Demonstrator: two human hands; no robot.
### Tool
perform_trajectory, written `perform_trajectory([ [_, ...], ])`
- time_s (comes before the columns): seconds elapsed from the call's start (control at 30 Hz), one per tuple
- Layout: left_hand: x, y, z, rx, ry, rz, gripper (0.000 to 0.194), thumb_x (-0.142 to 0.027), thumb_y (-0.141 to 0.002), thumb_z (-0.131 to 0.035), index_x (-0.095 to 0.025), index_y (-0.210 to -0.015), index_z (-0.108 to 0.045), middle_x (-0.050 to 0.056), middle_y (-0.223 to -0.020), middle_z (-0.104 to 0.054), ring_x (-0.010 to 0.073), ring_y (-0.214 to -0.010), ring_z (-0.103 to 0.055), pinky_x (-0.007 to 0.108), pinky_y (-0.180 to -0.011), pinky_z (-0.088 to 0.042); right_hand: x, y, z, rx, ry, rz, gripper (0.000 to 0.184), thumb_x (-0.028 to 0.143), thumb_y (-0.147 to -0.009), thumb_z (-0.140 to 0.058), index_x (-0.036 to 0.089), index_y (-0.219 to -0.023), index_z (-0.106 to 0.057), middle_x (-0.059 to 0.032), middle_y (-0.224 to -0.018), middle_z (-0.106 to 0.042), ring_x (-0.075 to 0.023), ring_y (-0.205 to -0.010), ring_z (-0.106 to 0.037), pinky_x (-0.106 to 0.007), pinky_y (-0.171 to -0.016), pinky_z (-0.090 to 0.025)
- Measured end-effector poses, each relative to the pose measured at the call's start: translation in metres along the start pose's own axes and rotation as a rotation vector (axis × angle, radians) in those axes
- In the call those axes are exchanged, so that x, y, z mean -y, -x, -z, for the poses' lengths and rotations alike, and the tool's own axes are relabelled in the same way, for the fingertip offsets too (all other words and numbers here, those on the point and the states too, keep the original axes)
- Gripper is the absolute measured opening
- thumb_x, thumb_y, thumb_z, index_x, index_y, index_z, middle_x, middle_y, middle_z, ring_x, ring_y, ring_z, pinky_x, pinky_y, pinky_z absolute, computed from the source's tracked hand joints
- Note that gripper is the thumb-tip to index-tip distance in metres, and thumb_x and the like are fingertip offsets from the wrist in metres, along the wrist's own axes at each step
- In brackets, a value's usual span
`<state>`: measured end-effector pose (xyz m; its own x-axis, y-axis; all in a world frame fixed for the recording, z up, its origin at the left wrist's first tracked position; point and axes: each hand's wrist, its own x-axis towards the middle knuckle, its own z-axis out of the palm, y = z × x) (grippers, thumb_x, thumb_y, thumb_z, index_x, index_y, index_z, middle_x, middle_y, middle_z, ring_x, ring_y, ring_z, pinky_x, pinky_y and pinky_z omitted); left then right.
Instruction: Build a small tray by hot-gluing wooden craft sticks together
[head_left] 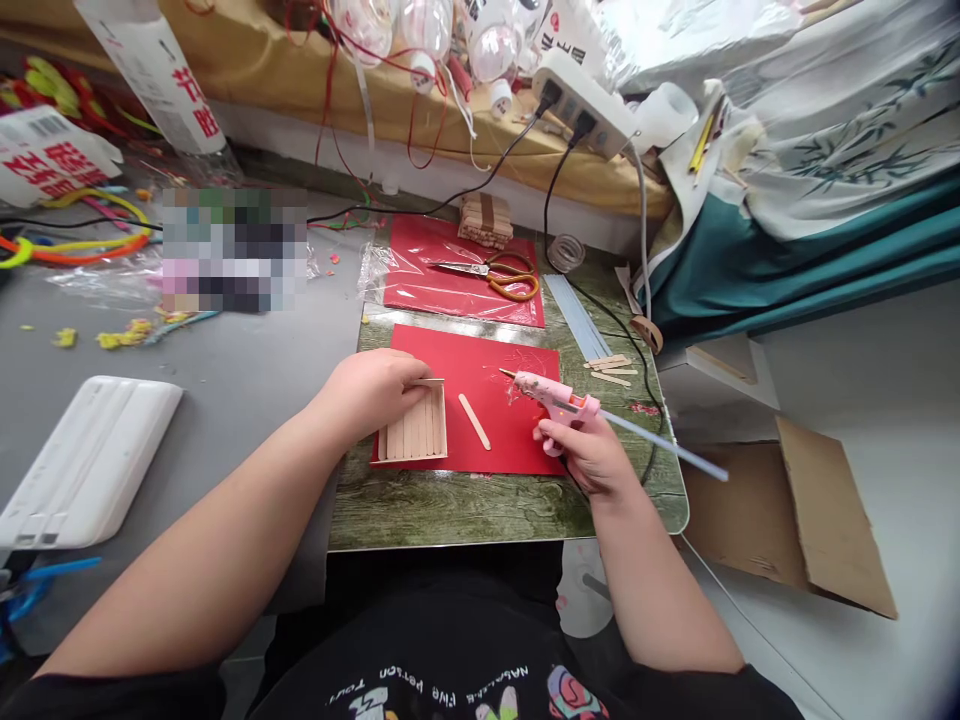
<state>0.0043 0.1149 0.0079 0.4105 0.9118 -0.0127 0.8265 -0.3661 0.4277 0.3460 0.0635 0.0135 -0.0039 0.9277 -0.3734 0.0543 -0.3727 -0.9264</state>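
Observation:
My left hand (382, 391) grips the upper left part of a small open tray built of wooden craft sticks (412, 430), with thin stick walls along its edges. The fingers are partly hidden behind the near side of the hand. In my right hand (589, 448) is a pink hot glue gun (551, 398), its nozzle pointing left and a long pale glue stick (664, 445) sticking out of its back. A single craft stick (474, 421) lies between the two hands on a red sheet (510, 440). Fine glue strings show near the nozzle.
Scissors (499, 273) and a bundle of craft sticks (485, 220) rest on a wrapped red pack (420, 265). Pale glue sticks (577, 318) and loose craft sticks (611, 368) lie at right. A black cable (607, 305) crosses the table. A white power bank-like box (94, 455) is at left.

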Motion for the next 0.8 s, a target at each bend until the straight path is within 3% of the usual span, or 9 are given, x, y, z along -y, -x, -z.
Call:
perform_trajectory([
  [0.17,-0.001,0.000,0.002,-0.016,0.060,-0.011,0.030,-0.048,-0.099,-0.057,-0.027,-0.105,-0.078,0.003,-0.103,-0.079,0.0233,-0.097,-0.071,0.033,-0.074,-0.047,0.005,-0.003,-0.026,0.127,0.093,-0.052,0.036,0.044,-0.080,-0.086,0.019,-0.103,-0.078,-0.0028,-0.068,-0.069,-0.0149,-0.057,-0.058,-0.024,-0.046,-0.040],
  [0.3,-0.002,0.000,0.003,0.009,0.081,-0.033,0.029,-0.047,-0.098,-0.060,-0.027,-0.105,-0.079,0.002,-0.102,-0.079,0.0234,-0.099,-0.071,0.033,-0.077,-0.048,-0.001,-0.005,-0.044,0.203,0.236,-0.008,0.031,0.048,-0.086,-0.082,0.021,-0.100,-0.079,-0.0034,-0.069,-0.071,-0.0145,-0.056,-0.056,-0.027,-0.050,-0.044],
  [0.57,-0.002,0.000,0.005,0.002,0.124,-0.082,0.025,-0.044,-0.097,-0.065,-0.030,-0.111,-0.080,0.001,-0.109,-0.079,0.0219,-0.101,-0.071,0.031,-0.075,-0.046,-0.018,-0.011,-0.051,0.171,0.216,-0.017,0.031,0.051,-0.085,-0.083,0.021,-0.089,-0.079,-0.0042,-0.067,-0.070,-0.0155,-0.056,-0.060,-0.028,-0.049,-0.045],
  [0.73,-0.006,0.001,0.007,0.001,0.114,-0.080,0.023,-0.042,-0.096,-0.066,-0.030,-0.109,-0.080,0.001,-0.106,-0.079,0.0217,-0.099,-0.071,0.031,-0.072,-0.044,-0.017,-0.014,-0.054,0.190,0.207,0.005,0.043,0.050,-0.088,-0.081,0.024,-0.122,-0.079,-0.0013,-0.065,-0.067,-0.0140,-0.053,-0.056,-0.027,-0.047,-0.044],
  [0.8,-0.007,0.000,0.009,0.020,0.108,-0.071,0.022,-0.041,-0.096,-0.066,-0.029,-0.107,-0.080,0.001,-0.105,-0.079,0.0214,-0.098,-0.070,0.031,-0.070,-0.043,-0.017,-0.013,-0.057,0.176,0.223,0.022,0.046,0.052,-0.088,-0.081,0.024,-0.124,-0.079,-0.0008,-0.063,-0.066,-0.0143,-0.052,-0.055,-0.027,-0.047,-0.046],
])
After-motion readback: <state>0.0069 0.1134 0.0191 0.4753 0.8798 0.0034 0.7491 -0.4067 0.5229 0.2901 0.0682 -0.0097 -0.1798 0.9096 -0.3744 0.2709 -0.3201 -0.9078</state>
